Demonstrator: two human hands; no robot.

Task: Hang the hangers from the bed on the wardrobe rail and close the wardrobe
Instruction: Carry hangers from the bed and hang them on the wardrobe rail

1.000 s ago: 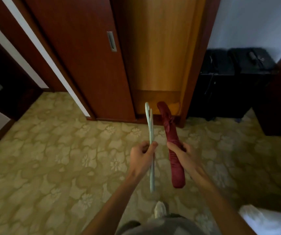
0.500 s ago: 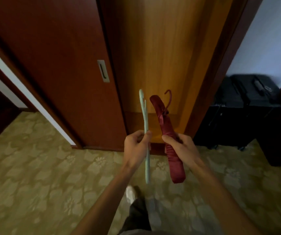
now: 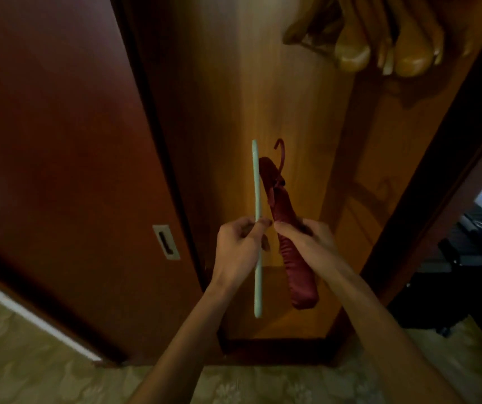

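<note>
My left hand (image 3: pixel 241 246) grips a thin pale green hanger (image 3: pixel 256 188), seen edge-on and held upright. Close beside it my right hand (image 3: pixel 309 237) holds a padded dark red hanger (image 3: pixel 286 211) with its hook pointing up. Both hangers are in front of the open wardrobe (image 3: pixel 263 97), whose light wood inside shows between the dark sliding door (image 3: pixel 67 156) on the left and the frame on the right. Several wooden hangers (image 3: pixel 379 45) hang at the top right inside; the rail itself is out of view.
The sliding door has a recessed metal handle (image 3: pixel 166 242) at hand height. Patterned beige carpet (image 3: pixel 30 374) covers the floor. Black luggage (image 3: pixel 472 258) stands to the right of the wardrobe frame.
I have stepped closer to the wardrobe and the view has tilted up; both hands have risen with the hangers, and the wooden hangers inside have come into sight.
</note>
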